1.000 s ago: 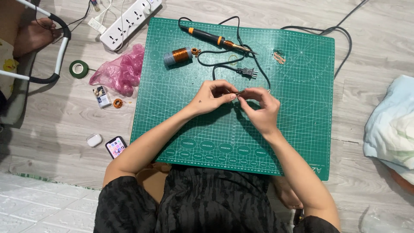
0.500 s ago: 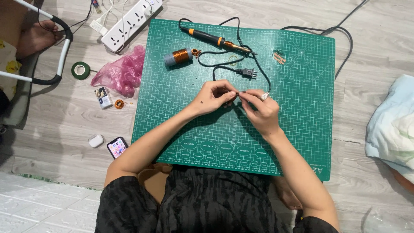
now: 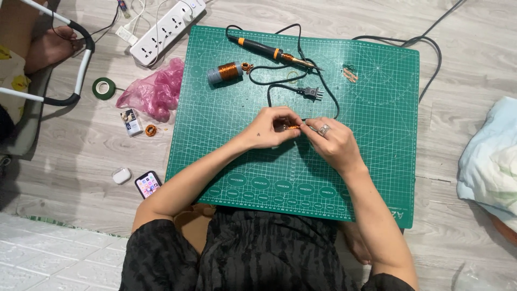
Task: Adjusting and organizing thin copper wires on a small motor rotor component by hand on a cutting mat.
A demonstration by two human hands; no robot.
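Both hands have barely shifted since a second ago, staying together over the green cutting mat [image 3: 377, 161] on a grey wood-look floor [image 3: 81, 161]. Left hand [image 3: 267, 128] and right hand [image 3: 331, 143] pinch a small copper wire coil [image 3: 291, 127] between their fingertips. Beyond them lie a soldering iron [image 3: 269, 51] and copper spool [image 3: 224, 72].
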